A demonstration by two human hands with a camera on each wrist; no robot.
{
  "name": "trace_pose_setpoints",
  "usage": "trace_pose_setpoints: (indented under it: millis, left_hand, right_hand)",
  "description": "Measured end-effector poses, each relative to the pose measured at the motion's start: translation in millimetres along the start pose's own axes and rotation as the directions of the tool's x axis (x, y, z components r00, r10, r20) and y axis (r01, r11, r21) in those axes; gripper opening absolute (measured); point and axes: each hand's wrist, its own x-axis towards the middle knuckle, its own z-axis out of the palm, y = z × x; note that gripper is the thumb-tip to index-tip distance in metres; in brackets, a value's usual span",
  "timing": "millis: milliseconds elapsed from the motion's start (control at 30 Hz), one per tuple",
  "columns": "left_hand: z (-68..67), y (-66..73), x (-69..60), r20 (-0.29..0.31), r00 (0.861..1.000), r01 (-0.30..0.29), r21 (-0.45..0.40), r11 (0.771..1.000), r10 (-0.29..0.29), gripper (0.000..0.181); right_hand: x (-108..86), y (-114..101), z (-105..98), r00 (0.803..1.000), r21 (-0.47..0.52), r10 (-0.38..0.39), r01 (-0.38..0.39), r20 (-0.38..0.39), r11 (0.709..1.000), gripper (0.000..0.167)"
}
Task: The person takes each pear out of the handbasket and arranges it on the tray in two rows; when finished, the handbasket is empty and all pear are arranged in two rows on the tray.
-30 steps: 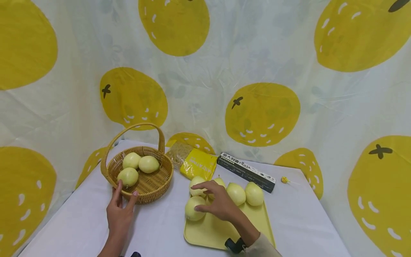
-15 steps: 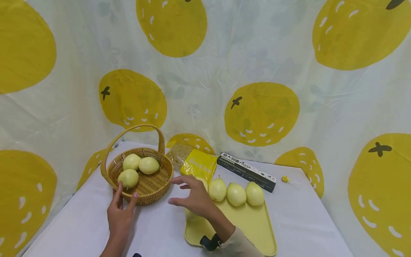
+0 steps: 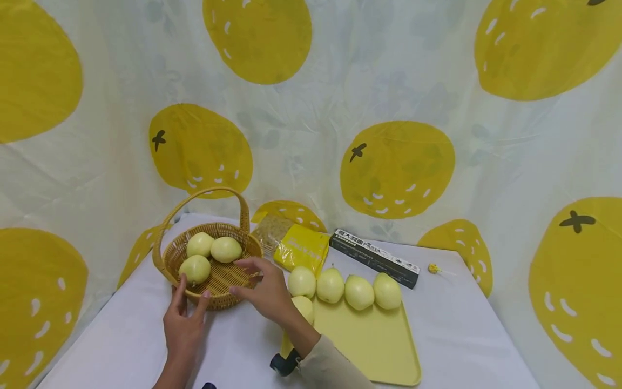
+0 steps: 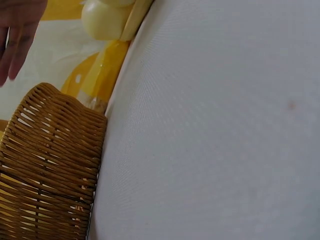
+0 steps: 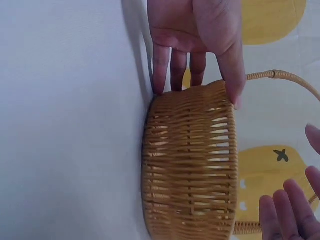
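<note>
Wicker basket and tray on a white-covered worktop (image 3: pixel 461 335), with both hands at work. The basket (image 3: pixel 224 302) stands upright near the worktop's far-left corner, its handle (image 3: pixel 244 216) arching overhead. Three pears (image 3: pixel 195 269) lie inside, gathered toward the basket's left and far side; bare woven floor shows between them and the near-right rim.

The left hand (image 3: pixel 183 329) touches the basket's near-left wall, fingers extended along the outside and thumb at the rim. The right hand (image 3: pixel 267 294) hangs above the near-right rim, fingers spread and parted from the thumb, holding nothing; the wrist view shows it apart from the wicker.

The yellow tray (image 3: pixel 374 346) lies right of the basket. Four pears (image 3: pixel 359 293) line its far edge; a fifth pear (image 3: pixel 303 308), partly hidden by the right wrist, seems to rest by its left edge. Tray surface extends from the row to the near edge, and a broad strip of worktop separates tray from worktop's right edge.

Toward the far edge, a yellow packet (image 3: pixel 301 246) lies beside a clear bag (image 3: pixel 271 233), with a dark pasta box (image 3: pixel 374 259) slanting rightward. A small yellow item (image 3: pixel 433 268) sits near the far-right corner.
</note>
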Motion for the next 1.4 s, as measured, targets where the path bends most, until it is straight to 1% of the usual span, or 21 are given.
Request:
trace_pose_setpoints:
  millis: [100,200,367,533,700,800,900,967,1067,1133,1300,1400]
  left_hand:
    - [-0.8,0.9,0.2,-0.008,1.000,-0.017,-0.014,1.000,0.017,0.080]
    - [-1.2,1.5,0.5,-0.009,1.000,-0.020,-0.018,1.000,0.020,0.080]
    - [-1.1,0.3,1.6,-0.012,1.000,-0.015,-0.019,1.000,0.015,0.080]
    - [-1.3,-2.2,1.3,-0.011,1.000,-0.008,-0.010,1.000,0.008,0.080]
    - [0.1,-2.3,-1.7,0.002,1.000,0.030,-0.013,0.999,-0.030,0.079]
    - [1.2,-1.8,-2.6,0.019,0.999,0.028,-0.022,0.999,-0.028,0.081]
    - [1.5,-0.9,-2.5,0.022,1.000,0.018,-0.014,1.000,-0.018,0.081]
    - [1.4,0.0,-1.8,0.020,1.000,0.012,-0.006,1.000,-0.012,0.081]
    - [1.2,1.0,-1.1,0.017,1.000,0.008,-0.004,1.000,-0.008,0.082]
    - [1.2,1.1,-1.4,0.018,1.000,0.010,-0.013,1.000,-0.010,0.082]
    - [1.0,1.2,-3.3,0.024,0.999,0.025,-0.024,0.999,-0.024,0.081]
    - [0.8,1.9,-2.3,0.021,1.000,0.019,-0.017,1.000,-0.019,0.081]
  right_hand:
    - [9.6,-0.9,10.6,0.999,0.016,0.028,-0.028,-0.022,0.999,0.046]
    - [20.0,-3.1,20.9,0.998,0.015,0.050,-0.050,-0.039,0.999,0.048]
    - [37.0,-1.8,38.0,0.996,-0.016,0.060,-0.061,-0.068,0.998,0.048]
    - [55.5,4.7,52.3,0.989,-0.040,0.099,-0.103,-0.107,0.994,0.047]
    - [72.6,14.8,56.3,0.986,-0.068,0.111,-0.120,-0.122,0.990,0.048]
    - [79.9,24.6,55.5,0.984,-0.089,0.118,-0.131,-0.133,0.987,0.051]
    - [86.1,34.3,54.8,0.983,-0.113,0.125,-0.141,-0.133,0.984,0.054]
    - [89.8,38.4,54.7,0.984,-0.137,0.128,-0.145,-0.122,0.980,0.055]
    - [96.0,39.0,53.7,0.987,-0.176,0.130,-0.144,-0.091,0.974,0.058]
    - [100.8,38.6,52.3,0.990,-0.220,0.124,-0.136,-0.067,0.966,0.059]
    - [109.8,43.8,48.9,0.997,-0.321,0.082,-0.077,0.003,0.944,0.068]
    - [112.6,47.0,48.6,0.995,-0.366,0.074,-0.046,0.061,0.930,0.075]
